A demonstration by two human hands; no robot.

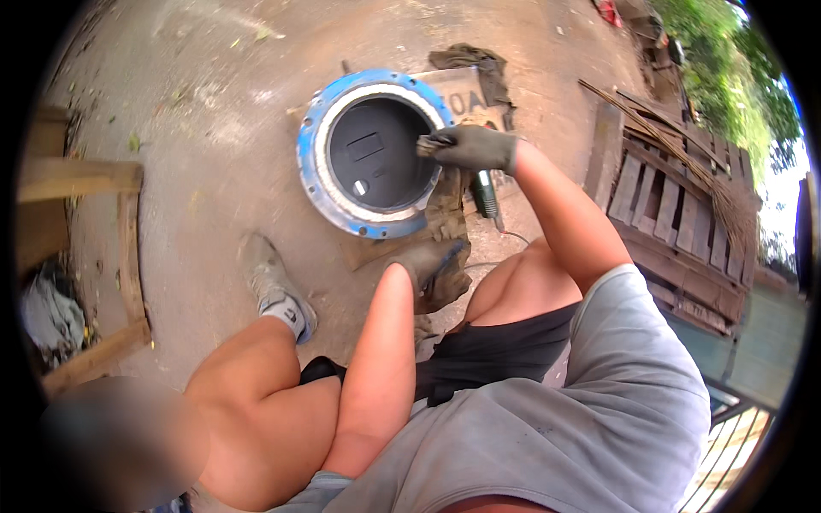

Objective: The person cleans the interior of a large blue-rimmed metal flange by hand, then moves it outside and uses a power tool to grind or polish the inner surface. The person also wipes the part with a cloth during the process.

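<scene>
A round metal flange ring (pixel 318 184) with a blue outer face and a pale inner band lies on the ground over a dark hollow. My right hand (pixel 472 147), in a dark grey glove, is at the ring's right inner edge, closed on a small pale piece. My left hand (pixel 432 267), also gloved, rests lower down at the ring's near right side on a dirty rag (pixel 451 209). A dark power tool (pixel 486 195) with a cable lies just under my right wrist.
A piece of cardboard (pixel 466 96) and a dark cloth (pixel 469 58) lie behind the ring. A wooden pallet (pixel 676 218) with a bundle of thin rods stands at the right. A wooden frame (pixel 128 248) sits at the left. My left shoe (pixel 272 282) is planted near the ring.
</scene>
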